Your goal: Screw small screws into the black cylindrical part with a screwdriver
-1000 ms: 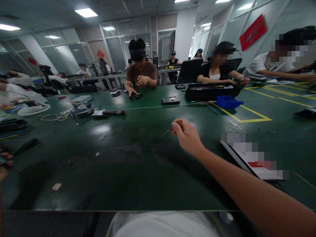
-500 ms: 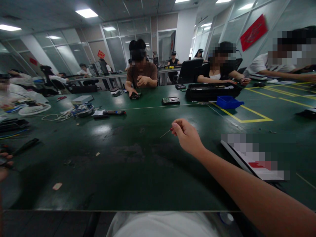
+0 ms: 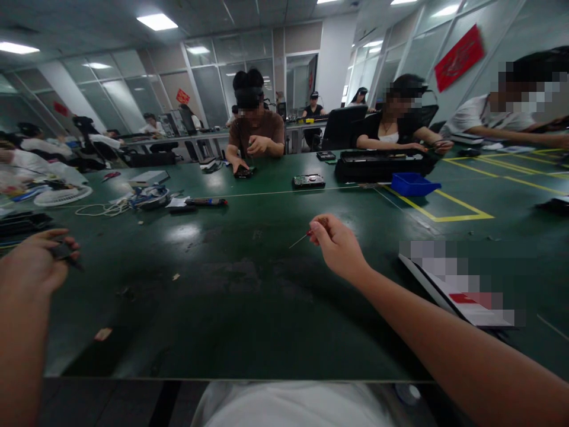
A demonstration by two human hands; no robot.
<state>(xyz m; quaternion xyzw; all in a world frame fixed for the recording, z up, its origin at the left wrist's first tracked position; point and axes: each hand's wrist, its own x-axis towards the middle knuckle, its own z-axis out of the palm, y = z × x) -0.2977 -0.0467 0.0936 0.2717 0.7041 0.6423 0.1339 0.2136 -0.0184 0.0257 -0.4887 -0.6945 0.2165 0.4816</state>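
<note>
My right hand (image 3: 338,246) is closed over the middle of the green table, pinching a thin screwdriver (image 3: 300,239) with a bit of red handle at the fingers. Its slender metal shaft points down and to the left, above the tabletop. At the left edge, my left hand (image 3: 38,258) is raised over the table, its fingers bent around a small dark object (image 3: 65,252). Blur and the fingers hide what kind of object it is.
A white-topped, partly pixelated flat item (image 3: 462,296) lies by my right forearm. Farther off are a blue tray (image 3: 413,184), a hard drive (image 3: 308,181), a black marker-like tool (image 3: 207,202) and a tangle of cables (image 3: 149,198). Co-workers sit across the table.
My left hand has come in from the left edge, up and to the right, with the dark object in its fingers. My right hand and the screwdriver have stayed almost still.
</note>
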